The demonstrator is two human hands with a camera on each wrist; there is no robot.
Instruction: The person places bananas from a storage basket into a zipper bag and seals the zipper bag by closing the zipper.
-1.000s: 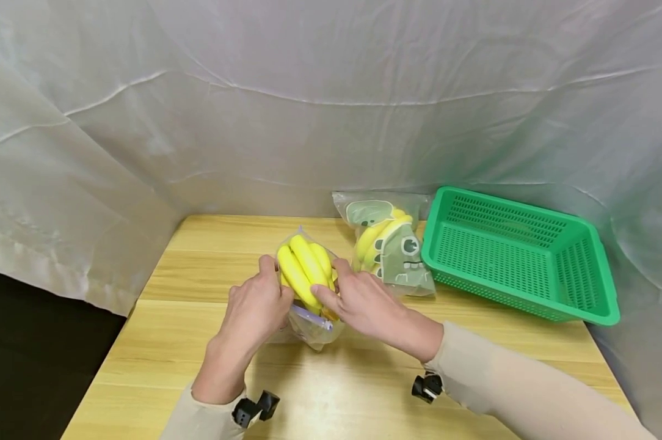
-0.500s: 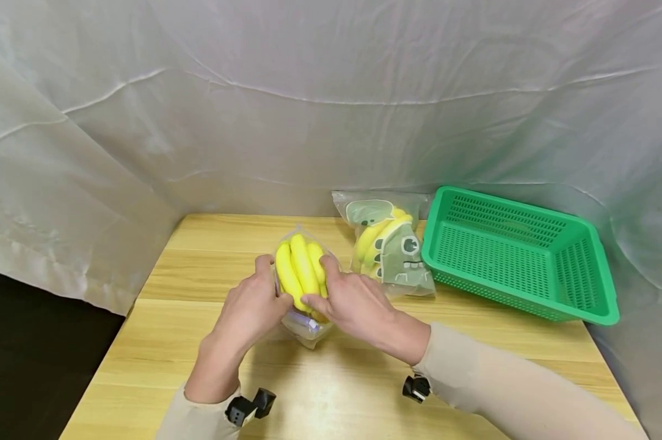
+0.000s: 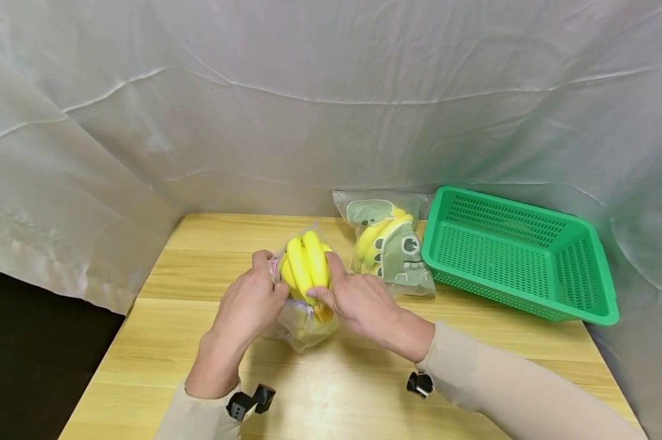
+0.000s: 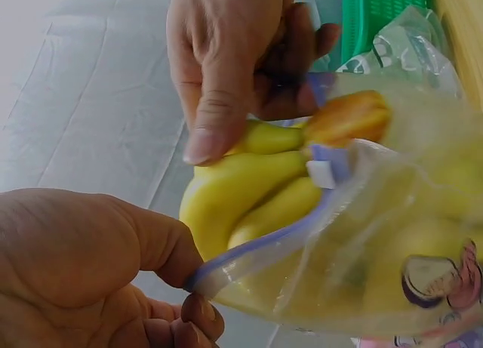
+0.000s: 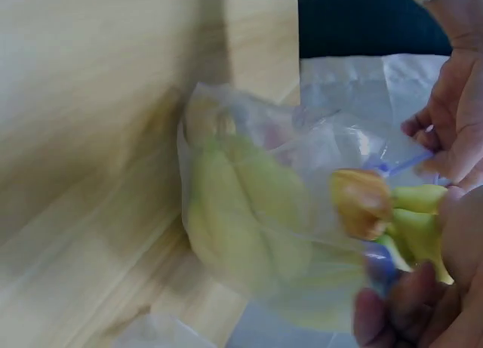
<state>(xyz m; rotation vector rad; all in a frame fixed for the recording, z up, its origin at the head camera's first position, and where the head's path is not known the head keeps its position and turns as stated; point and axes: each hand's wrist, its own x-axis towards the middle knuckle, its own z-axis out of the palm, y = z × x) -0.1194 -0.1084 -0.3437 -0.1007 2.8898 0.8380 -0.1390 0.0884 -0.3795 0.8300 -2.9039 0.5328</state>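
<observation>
A bunch of yellow bananas [image 3: 307, 260] sticks partly out of the mouth of a clear zip bag [image 3: 303, 333], and more yellow fruit shows through its film. With thumb and fingers my left hand [image 3: 251, 299] pinches the purple zip edge [image 4: 256, 246] on the left side. My right hand [image 3: 366, 305] grips the bunch from the right, thumb lying over the bananas near their brown-orange stem [image 4: 347, 121]. In the left wrist view a white slider [image 4: 321, 173] sits on the zip. The fingers of my right hand are mostly hidden in the head view.
Behind and to the right lies another zip bag [image 3: 408, 269], printed with a cartoon monster and holding bananas. A green plastic basket [image 3: 520, 299] stands beside it at the table's right. Grey fabric [image 3: 331, 140] hangs along the back of the wooden table [image 3: 166, 342].
The bananas and bag first shift slightly left, then turn and tip to the right. My right thumb moves along the bunch, and the left side of the bag is now pulled wider.
</observation>
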